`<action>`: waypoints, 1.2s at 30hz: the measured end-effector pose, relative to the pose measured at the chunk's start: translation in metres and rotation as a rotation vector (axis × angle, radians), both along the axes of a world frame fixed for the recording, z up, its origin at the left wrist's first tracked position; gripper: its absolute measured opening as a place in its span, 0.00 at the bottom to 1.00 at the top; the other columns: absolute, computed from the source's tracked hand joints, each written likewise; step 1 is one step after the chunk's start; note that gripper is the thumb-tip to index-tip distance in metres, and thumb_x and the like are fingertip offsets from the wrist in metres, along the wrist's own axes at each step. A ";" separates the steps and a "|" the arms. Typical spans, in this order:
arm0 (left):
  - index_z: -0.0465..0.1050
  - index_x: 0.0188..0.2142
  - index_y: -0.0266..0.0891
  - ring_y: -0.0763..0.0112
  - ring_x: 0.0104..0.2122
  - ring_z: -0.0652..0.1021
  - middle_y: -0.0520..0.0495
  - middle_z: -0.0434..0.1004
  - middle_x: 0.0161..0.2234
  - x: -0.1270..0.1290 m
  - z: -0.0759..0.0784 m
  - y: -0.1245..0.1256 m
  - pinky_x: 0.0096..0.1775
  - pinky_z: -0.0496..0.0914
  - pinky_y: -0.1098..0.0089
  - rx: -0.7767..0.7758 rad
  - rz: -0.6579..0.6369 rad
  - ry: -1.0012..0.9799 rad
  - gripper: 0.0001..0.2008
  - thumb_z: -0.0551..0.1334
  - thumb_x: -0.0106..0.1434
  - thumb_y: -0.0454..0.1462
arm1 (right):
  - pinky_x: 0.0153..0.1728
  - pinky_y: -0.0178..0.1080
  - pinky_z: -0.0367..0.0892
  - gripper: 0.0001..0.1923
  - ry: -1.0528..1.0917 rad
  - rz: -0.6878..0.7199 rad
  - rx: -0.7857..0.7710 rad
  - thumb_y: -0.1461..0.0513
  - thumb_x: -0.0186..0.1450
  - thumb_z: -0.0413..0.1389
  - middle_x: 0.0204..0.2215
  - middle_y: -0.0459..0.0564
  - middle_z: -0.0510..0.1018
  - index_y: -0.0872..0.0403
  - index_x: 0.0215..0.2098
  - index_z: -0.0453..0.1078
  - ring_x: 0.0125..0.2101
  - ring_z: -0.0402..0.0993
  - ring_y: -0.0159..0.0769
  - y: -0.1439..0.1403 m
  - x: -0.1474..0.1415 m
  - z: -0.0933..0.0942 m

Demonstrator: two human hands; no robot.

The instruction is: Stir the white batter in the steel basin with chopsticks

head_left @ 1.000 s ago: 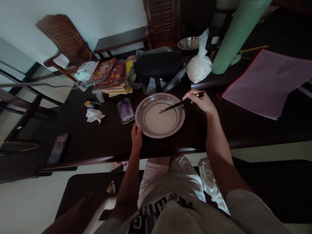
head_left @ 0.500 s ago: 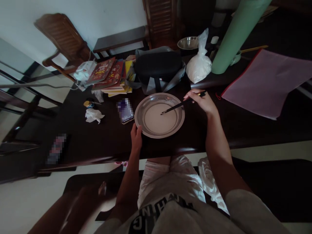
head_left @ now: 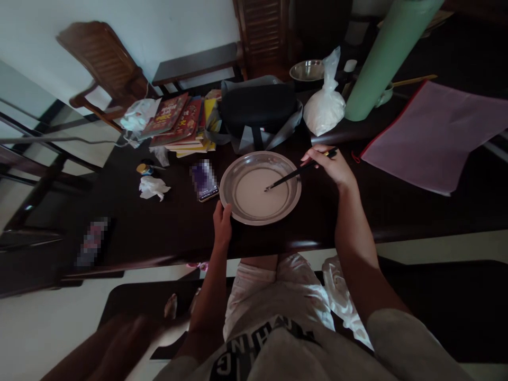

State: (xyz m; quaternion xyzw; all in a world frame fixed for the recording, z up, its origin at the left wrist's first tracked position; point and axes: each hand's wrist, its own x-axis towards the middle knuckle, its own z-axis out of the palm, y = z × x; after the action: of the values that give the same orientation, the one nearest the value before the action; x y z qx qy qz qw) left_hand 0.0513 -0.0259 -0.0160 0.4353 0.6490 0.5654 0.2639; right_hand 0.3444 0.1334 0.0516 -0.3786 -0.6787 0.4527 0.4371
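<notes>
A wide metal basin stands on the dark table near its front edge, with a cloudy whitish liquid in it. My left hand grips the basin's near-left rim, thumb on top. In my right hand is a pair of black chopsticks with gold bands, held over the right rim. Their tips point down and left and reach the liquid right of its middle. How deep they dip is hard to see.
Behind the basin are a black case in a grey bag, stacked books, a tied bag of white powder and a green cylinder. A phone lies left of the basin. Another person's blurred limb shows at lower left.
The chopstick tips have shifted slightly right and toward me in the liquid. My left hand and the basin stay in place. The other person's limb at lower left has moved.
</notes>
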 end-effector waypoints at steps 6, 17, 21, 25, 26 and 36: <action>0.71 0.35 0.37 0.70 0.33 0.69 0.50 0.70 0.31 0.000 0.000 0.001 0.39 0.66 0.71 0.012 -0.002 -0.002 0.15 0.59 0.60 0.48 | 0.29 0.35 0.65 0.19 -0.041 0.172 -0.021 0.46 0.62 0.57 0.29 0.47 0.82 0.51 0.30 0.78 0.31 0.75 0.33 -0.002 -0.009 -0.001; 0.72 0.34 0.37 0.71 0.32 0.69 0.51 0.70 0.30 -0.001 -0.001 0.001 0.37 0.66 0.72 0.018 -0.003 0.005 0.14 0.59 0.60 0.46 | 0.33 0.36 0.67 0.18 -0.034 0.117 0.003 0.46 0.63 0.57 0.28 0.46 0.82 0.51 0.30 0.78 0.32 0.77 0.33 -0.001 -0.007 -0.003; 0.71 0.33 0.37 0.72 0.31 0.69 0.51 0.69 0.29 -0.001 -0.002 0.001 0.36 0.65 0.72 0.022 0.000 -0.013 0.14 0.59 0.59 0.47 | 0.39 0.37 0.69 0.17 -0.011 0.111 0.052 0.48 0.64 0.56 0.32 0.46 0.83 0.50 0.32 0.78 0.37 0.79 0.34 -0.001 -0.009 -0.004; 0.70 0.33 0.37 0.72 0.30 0.68 0.52 0.68 0.29 0.000 -0.001 0.000 0.36 0.65 0.72 0.015 -0.002 -0.025 0.14 0.59 0.60 0.47 | 0.29 0.35 0.65 0.16 0.058 0.001 -0.001 0.48 0.64 0.57 0.24 0.45 0.81 0.51 0.31 0.77 0.30 0.79 0.33 0.000 -0.002 -0.003; 0.70 0.33 0.37 0.72 0.30 0.68 0.52 0.68 0.29 0.000 -0.001 0.000 0.36 0.65 0.72 0.014 -0.003 -0.024 0.14 0.59 0.60 0.47 | 0.28 0.34 0.64 0.17 0.053 0.013 -0.017 0.48 0.64 0.56 0.24 0.45 0.81 0.51 0.31 0.77 0.29 0.79 0.33 -0.001 -0.002 -0.003; 0.72 0.36 0.37 0.70 0.33 0.70 0.50 0.71 0.31 -0.001 -0.001 0.000 0.38 0.66 0.71 0.000 -0.009 -0.016 0.15 0.59 0.60 0.48 | 0.26 0.34 0.64 0.18 0.037 0.025 0.002 0.46 0.62 0.58 0.28 0.48 0.83 0.52 0.33 0.78 0.33 0.79 0.35 0.000 -0.006 -0.004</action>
State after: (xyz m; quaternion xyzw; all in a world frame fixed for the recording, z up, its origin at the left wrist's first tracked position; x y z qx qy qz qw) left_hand 0.0504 -0.0259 -0.0173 0.4336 0.6451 0.5676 0.2715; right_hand 0.3382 0.1332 0.0479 -0.3611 -0.6755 0.4645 0.4444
